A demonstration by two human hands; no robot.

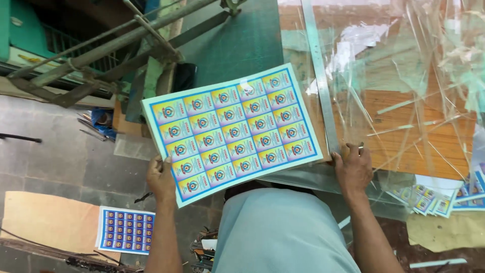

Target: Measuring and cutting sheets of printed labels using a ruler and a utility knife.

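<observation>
Surface: I see a green cutting mat [237,45] on the bench, and to its right an orange-brown wooden board [404,136] under clear plastic film [404,60] and loose clear offcut strips. A long metal ruler [319,76] lies along the board's left edge, running away from me.

Room: grey tiled floor [50,151] at left, with a rusty metal frame [101,50] standing above it. A brown cardboard piece [45,222] lies on the floor, bearing a small dark-blue sticker sheet [125,230]. Cut label strips [434,202] sit at the bench's lower right.

Item: one printed label sheet [232,131], held tilted above the mat's near edge, its right edge beside the ruler. White margin, blue border, a five-by-six grid of identical labels, each shading yellow to pink with a round blue emblem. The surface looks glossy.

Left hand [160,178]: fingers closed on the sheet's lower-left edge, thumb on top.

Right hand [353,169]: at the sheet's lower-right corner by the ruler's near end, fingers curled; I cannot tell whether it grips the sheet or only touches it.
</observation>
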